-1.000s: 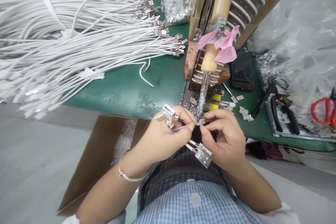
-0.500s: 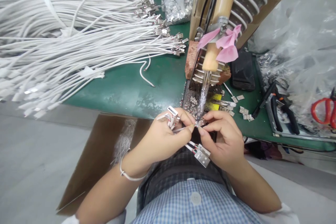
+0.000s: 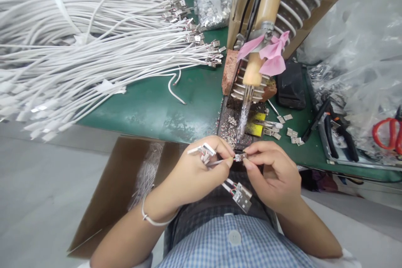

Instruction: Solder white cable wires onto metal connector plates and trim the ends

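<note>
Left hand (image 3: 197, 173): fingers closed around a few thin white cable ends, thumb and forefinger pinching one cable near its tip. A metal connector (image 3: 205, 149) sticks up above the knuckles; another connector (image 3: 242, 196) hangs on coloured wires below the hand, over the checked shirt (image 3: 232, 243). Thin white band on the left wrist.

Right hand (image 3: 274, 173): thumb and forefinger closed on a small metal shell (image 3: 240, 157), the other fingers curled in. The shell sits between the two hands, touching the pinched cable tip, just below the tip of the soldering iron (image 3: 248, 100).

Iron: wooden handle, fixed at a slant on a stand, pink tape (image 3: 270, 54) tied round the handle. Below the tip, a dark tray (image 3: 228, 127) strewn with solder specks, with a yellow block (image 3: 255, 125) just right of it.

Surface: green bench (image 3: 163, 104), worn and smeared near its front edge. Far left is taken up by a large heap of white cables (image 3: 78, 46), connector ends pointing right. One loose cable piece lies apart on the green. Far centre: a clear bag of metal parts (image 3: 213, 8). Right of the stand: a black case (image 3: 290, 86), a few loose metal shells (image 3: 290, 133), black pliers (image 3: 341, 134), red scissors (image 3: 387, 132) partly under crumpled plastic bags (image 3: 358, 50).

Near side: an open cardboard box (image 3: 106, 201) stands on the grey floor (image 3: 44, 197) under the bench edge, left of the person.
</note>
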Motion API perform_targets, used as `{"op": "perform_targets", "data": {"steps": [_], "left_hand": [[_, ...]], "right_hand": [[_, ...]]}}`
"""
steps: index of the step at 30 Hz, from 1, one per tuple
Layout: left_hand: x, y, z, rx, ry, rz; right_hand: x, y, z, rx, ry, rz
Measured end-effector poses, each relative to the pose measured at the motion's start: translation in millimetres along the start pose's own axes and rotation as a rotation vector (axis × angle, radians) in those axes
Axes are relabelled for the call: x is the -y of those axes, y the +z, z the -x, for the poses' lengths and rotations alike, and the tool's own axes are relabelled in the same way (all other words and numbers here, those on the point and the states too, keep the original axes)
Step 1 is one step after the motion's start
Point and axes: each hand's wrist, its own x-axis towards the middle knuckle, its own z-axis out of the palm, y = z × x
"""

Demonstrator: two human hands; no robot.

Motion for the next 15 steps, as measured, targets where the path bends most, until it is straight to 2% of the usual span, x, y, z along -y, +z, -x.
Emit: {"op": "perform_targets", "data": {"steps": [5, 15], "left_hand": [[2, 1.1, 10, 0.019, 0.131, -0.159], [8, 0.9, 20, 0.057, 0.193, -0.221]], "right_hand": [[2, -10, 2, 0.083, 0.023, -0.010], [6, -21, -7, 0.342, -0.123, 0.199]]}}
